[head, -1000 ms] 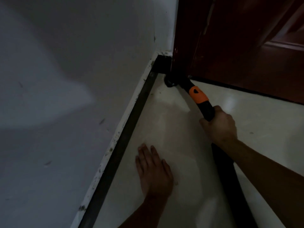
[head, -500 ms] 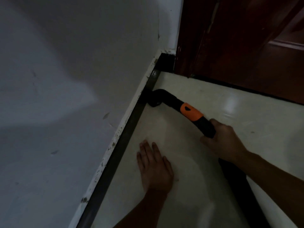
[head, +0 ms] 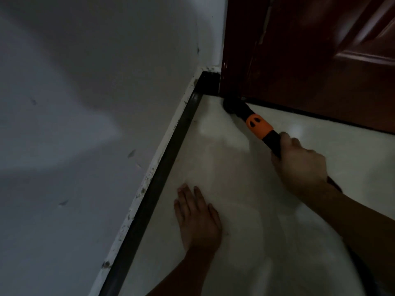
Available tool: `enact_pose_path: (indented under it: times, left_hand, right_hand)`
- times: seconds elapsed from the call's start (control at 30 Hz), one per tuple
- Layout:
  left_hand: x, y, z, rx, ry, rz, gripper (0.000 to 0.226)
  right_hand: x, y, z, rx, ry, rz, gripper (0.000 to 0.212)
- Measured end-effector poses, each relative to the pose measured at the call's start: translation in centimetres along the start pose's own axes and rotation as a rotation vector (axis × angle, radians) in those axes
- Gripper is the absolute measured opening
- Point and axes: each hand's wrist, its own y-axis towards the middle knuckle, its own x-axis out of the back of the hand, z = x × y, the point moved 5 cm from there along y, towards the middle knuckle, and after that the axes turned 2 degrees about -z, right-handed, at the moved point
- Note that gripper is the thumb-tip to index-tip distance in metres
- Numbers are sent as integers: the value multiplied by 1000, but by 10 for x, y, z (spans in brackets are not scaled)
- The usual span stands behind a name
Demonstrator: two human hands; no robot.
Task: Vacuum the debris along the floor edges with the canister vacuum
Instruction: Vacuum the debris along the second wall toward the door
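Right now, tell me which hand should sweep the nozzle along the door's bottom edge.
Right. The right hand grips the wand, its nozzle at the door corner; the left hand lies flat on the floor.

The wall (head: 85, 124) and its dark skirting (head: 166, 167) close the left side; the door (head: 320, 60) closes the far side. Between them the pale floor (head: 230, 159) lies open, except where the left hand (head: 197, 218) rests flat near the skirting and the vacuum wand (head: 258, 127) slants in from the right to the door's foot.
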Motion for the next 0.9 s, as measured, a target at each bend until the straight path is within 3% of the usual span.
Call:
enact_pose_path:
  times: [0.17, 0.27, 0.43, 0.67, 0.9]
  left_hand:
    - [0, 0, 0, 7, 13, -5, 61]
    - [-1, 0, 0, 15, 8, -5, 61]
    - [-2, 2, 3, 7, 11, -16, 62]
    - [-3, 1, 3, 7, -12, -36, 62]
    - [-4, 1, -1, -7, -57, -1, 62]
  right_hand:
    - [15, -46, -82, -129, -22, -30, 46]
    - [9, -49, -77, -206, 11, 16, 47]
    - [-2, -49, -52, -174, 175, 21, 41]
    - [35, -144, -179, -594, 233, 38, 31]
    - [25, -255, -164, -533, 364, 128, 27]
